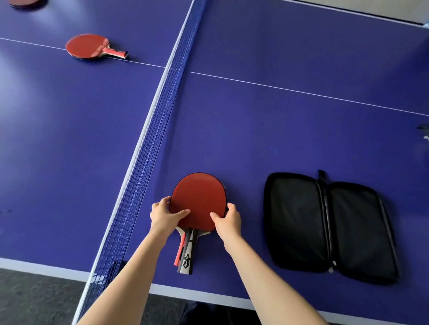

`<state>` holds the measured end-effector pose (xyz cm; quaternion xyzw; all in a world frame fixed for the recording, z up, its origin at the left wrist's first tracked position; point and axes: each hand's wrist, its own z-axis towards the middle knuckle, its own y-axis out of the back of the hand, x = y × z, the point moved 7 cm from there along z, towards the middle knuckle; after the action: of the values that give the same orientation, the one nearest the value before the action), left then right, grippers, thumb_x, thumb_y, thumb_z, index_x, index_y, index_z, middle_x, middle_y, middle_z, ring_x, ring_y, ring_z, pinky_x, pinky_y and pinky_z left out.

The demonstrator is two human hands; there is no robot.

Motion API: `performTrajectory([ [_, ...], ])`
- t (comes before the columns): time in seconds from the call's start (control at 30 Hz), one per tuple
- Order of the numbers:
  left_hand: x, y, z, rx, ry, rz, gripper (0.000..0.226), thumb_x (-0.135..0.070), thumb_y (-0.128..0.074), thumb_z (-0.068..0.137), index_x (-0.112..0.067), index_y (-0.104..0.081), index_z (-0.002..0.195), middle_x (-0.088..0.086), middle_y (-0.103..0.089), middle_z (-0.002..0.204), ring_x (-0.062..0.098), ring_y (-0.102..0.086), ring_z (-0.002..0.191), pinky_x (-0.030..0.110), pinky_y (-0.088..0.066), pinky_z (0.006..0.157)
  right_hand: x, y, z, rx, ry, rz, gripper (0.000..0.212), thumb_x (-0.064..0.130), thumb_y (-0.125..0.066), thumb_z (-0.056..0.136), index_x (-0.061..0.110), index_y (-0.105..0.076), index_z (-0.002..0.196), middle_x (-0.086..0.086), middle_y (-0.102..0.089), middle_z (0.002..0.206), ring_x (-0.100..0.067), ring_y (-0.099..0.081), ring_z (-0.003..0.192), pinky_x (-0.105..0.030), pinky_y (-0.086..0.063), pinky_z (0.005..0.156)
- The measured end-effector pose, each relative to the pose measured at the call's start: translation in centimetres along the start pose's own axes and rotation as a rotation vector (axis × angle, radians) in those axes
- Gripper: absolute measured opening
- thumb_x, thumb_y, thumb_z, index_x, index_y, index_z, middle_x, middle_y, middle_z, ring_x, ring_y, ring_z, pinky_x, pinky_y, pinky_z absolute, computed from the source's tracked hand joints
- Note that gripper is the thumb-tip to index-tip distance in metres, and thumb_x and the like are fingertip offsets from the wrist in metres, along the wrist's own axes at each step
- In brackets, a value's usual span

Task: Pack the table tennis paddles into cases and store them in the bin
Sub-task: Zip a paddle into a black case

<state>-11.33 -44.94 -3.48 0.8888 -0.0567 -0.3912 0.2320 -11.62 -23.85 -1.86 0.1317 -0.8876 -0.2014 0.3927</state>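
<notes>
Two red-faced paddles (198, 197) lie stacked on the blue table just right of the net, their handles pointing toward me. My left hand (163, 214) grips the left edge of the stack and my right hand (226, 219) grips the right edge, thumbs on the top rubber. A black zip case (299, 222) lies opened flat to the right of the stack, nothing inside it. Another red paddle (89, 47) rests on the far left half, handle pointing right. Part of a further red paddle (24, 2) shows at the top left corner.
The net (148, 160) runs diagonally from the near edge to the top, splitting the blue table (278, 130). A white centre line crosses both halves. Dark carpet (34, 299) lies below the near edge. A small grey object (424, 131) peeks in at the right edge.
</notes>
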Motion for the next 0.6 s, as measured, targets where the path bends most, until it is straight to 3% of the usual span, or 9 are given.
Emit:
performTrajectory([
  [0.3,-1.9,-1.2,-1.4,-0.038,-0.056,-0.056,0.071,-0.024,-0.084,0.071,-0.016,-0.051,0.134,0.007,-0.045,0.127,0.027,-0.048,0.12,0.048,-0.045,0.102,-0.2,2.2,0.6,-0.05,0.012,0.099,0.049,0.02,-0.072,0.082,0.011,-0.054,0.126,-0.01,-0.058,0.122,-0.025,-0.059,0.108,-0.042,-0.05,0.095],
  [0.47,-4.7,-3.2,-3.1,-0.019,-0.118,-0.096,0.068,-0.024,-0.084,0.072,-0.016,-0.052,0.132,0.005,-0.045,0.123,0.027,-0.052,0.116,0.047,-0.048,0.099,-0.5,5.9,0.9,-0.093,0.036,0.236,0.036,0.02,-0.075,0.08,0.012,-0.062,0.113,-0.002,-0.065,0.105,-0.014,-0.061,0.088,-0.024,-0.05,0.073],
  [0.6,-7.1,-6.2,-5.5,-0.013,-0.161,-0.1,0.068,-0.028,-0.084,0.072,-0.017,-0.051,0.131,0.003,-0.043,0.121,0.026,-0.053,0.113,0.045,-0.05,0.097,-1.2,10.2,1.2,-0.101,0.065,0.29,0.032,0.019,-0.073,0.082,0.014,-0.063,0.112,0.002,-0.063,0.098,-0.007,-0.059,0.081,-0.02,-0.047,0.069],
])
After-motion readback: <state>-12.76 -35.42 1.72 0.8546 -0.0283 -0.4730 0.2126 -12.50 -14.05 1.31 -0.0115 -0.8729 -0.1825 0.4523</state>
